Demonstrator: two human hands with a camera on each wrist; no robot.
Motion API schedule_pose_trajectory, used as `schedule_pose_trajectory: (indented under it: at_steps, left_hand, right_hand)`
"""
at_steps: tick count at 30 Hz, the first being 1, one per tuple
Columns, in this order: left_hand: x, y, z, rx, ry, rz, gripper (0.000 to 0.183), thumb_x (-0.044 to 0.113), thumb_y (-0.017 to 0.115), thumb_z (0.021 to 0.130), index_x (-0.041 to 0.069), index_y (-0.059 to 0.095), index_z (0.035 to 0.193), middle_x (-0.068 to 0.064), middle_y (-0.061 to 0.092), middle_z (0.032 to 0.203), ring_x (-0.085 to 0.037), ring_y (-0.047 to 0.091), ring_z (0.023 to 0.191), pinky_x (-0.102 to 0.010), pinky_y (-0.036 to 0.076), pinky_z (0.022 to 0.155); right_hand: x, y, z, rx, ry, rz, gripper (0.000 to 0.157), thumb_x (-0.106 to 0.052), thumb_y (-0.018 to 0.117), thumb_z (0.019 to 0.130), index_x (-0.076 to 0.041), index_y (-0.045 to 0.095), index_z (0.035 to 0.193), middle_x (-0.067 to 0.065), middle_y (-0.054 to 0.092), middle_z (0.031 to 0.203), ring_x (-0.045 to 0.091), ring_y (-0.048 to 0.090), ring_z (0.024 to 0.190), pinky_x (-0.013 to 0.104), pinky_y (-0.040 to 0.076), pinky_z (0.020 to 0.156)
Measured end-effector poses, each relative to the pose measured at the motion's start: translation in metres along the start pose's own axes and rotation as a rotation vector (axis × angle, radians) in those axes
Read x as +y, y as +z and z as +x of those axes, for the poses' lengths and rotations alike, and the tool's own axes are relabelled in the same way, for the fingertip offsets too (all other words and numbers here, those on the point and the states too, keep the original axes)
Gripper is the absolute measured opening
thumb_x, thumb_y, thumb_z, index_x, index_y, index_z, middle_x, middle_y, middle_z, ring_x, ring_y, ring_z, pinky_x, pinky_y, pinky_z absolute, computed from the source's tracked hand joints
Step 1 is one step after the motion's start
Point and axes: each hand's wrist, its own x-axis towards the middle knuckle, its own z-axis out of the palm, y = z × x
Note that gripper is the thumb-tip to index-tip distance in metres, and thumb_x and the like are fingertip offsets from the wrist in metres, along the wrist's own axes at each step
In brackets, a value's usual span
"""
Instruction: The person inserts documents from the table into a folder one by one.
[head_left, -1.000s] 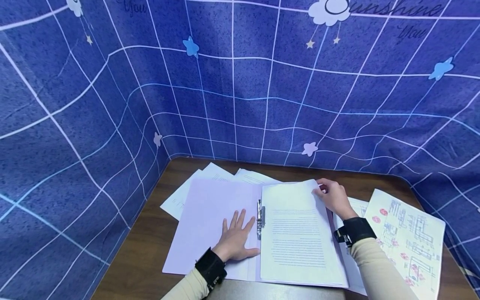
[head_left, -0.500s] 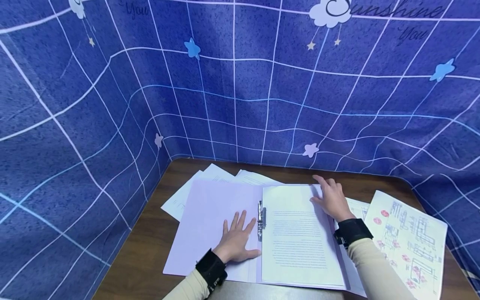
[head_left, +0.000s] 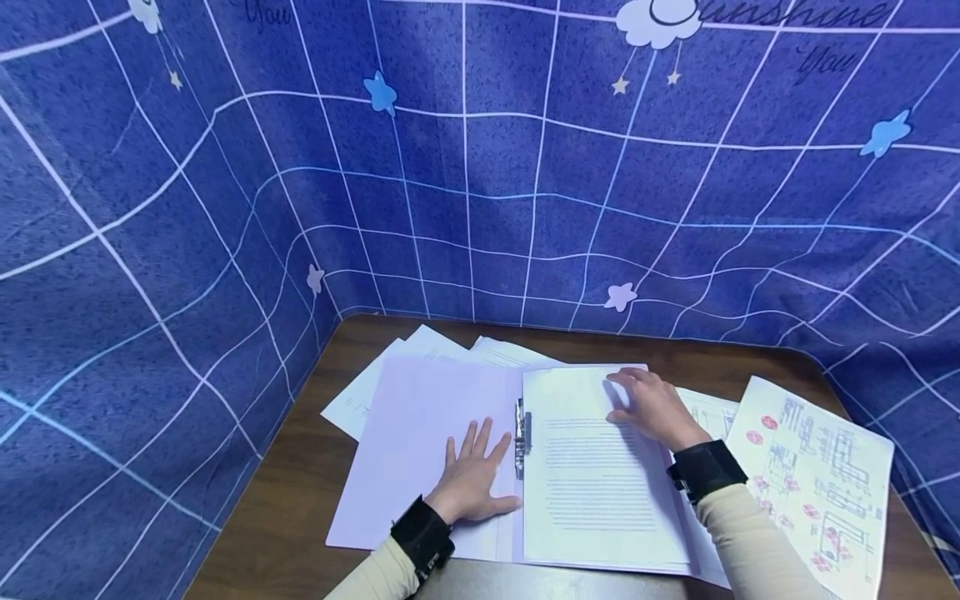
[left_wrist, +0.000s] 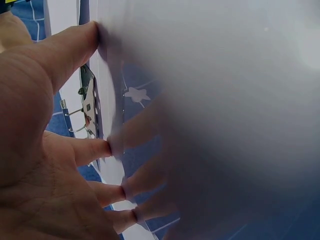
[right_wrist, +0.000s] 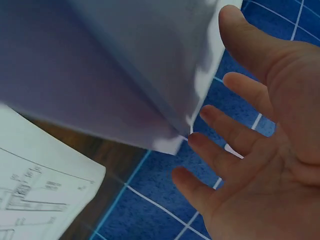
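A pale purple ring folder [head_left: 435,408] lies spread open on the wooden table. Its metal ring clip [head_left: 520,442] runs along the spine, beside a stack of printed sheets [head_left: 592,500] on the right half. With fingers spread, my left hand [head_left: 468,487] rests on the bare left cover, its thumb close to the spine. My right hand [head_left: 656,408] is over the upper right part of the sheets, holding nothing. In the right wrist view, the fingers [right_wrist: 217,127] are extended beside the corner of the folder and sheets [right_wrist: 175,145]; whether they touch it I cannot tell.
Loose printed sheets [head_left: 360,400] stick out behind the folder at the left. More sheets with drawings and red marks [head_left: 817,483] lie on the right side of the table [head_left: 277,500]. A blue patterned cloth [head_left: 495,167] hangs behind and at the left.
My right hand has let go of the sheets' upper right corner and moved left and slightly down over the page. The lifted corner now lies flatter. My left hand stays in place.
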Motion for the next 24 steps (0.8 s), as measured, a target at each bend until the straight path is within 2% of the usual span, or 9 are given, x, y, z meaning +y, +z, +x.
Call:
schedule_pose_trajectory:
  at_steps: [8, 24]
  left_hand:
    - [0.003, -0.002, -0.002, 0.001, 0.003, -0.003, 0.099, 0.062, 0.075, 0.083, 0.013, 0.037, 0.160, -0.023, 0.014, 0.169, -0.047, 0.009, 0.155, -0.075, 0.011, 0.116]
    - [0.002, -0.002, -0.002, 0.010, 0.002, -0.015, 0.100, 0.063, 0.075, 0.082, 0.012, 0.038, 0.160, -0.023, 0.014, 0.169, -0.047, 0.009, 0.155, -0.074, 0.010, 0.116]
  right_hand:
    - [0.002, 0.010, -0.005, -0.027, 0.033, 0.028, 0.057, -0.017, 0.088, 0.081, -0.001, 0.066, 0.131, 0.029, 0.061, 0.132, 0.053, 0.058, 0.118, 0.067, 0.046, 0.095]
    - [0.003, 0.012, -0.004, -0.033, 0.048, 0.066, 0.051, -0.014, 0.087, 0.081, -0.003, 0.068, 0.128, 0.029, 0.062, 0.131, 0.052, 0.058, 0.119, 0.065, 0.047, 0.097]
